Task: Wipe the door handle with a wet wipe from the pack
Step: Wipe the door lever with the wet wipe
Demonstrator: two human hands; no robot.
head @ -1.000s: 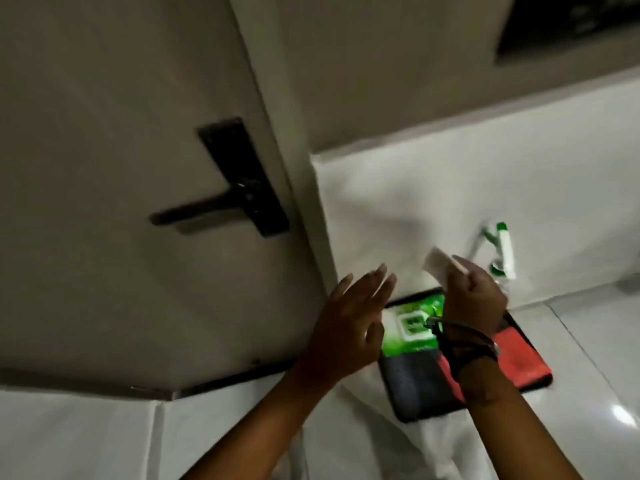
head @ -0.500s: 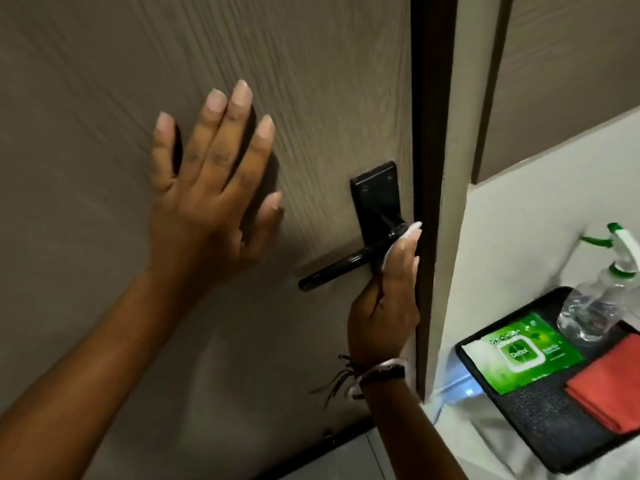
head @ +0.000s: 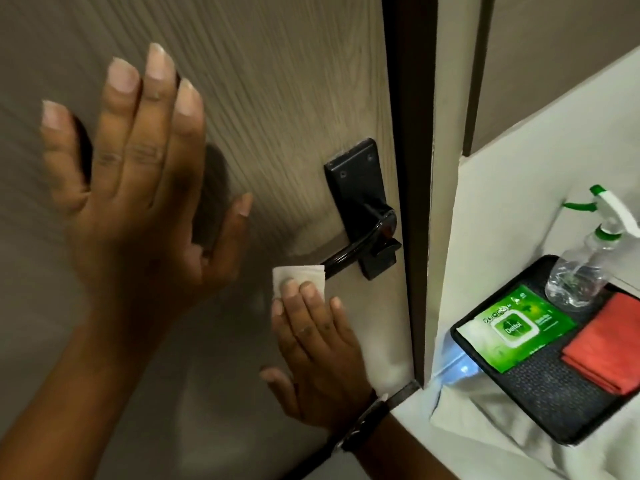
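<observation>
A black lever door handle on a black backplate sits at the right edge of a grey wood-grain door. My right hand presses a folded white wet wipe over the handle's free left end, which the wipe hides. My left hand lies flat on the door with fingers spread, left of the handle. The green wet wipe pack lies in a black tray at the lower right.
A clear spray bottle with a green and white trigger and a folded red cloth share the tray. The tray rests on white cloth beside a white wall. The dark door frame runs just right of the handle.
My right hand slid the wipe leftward along the lever from near the backplate to its free end. The view moved closer to the door; my left hand stays flat on it.
</observation>
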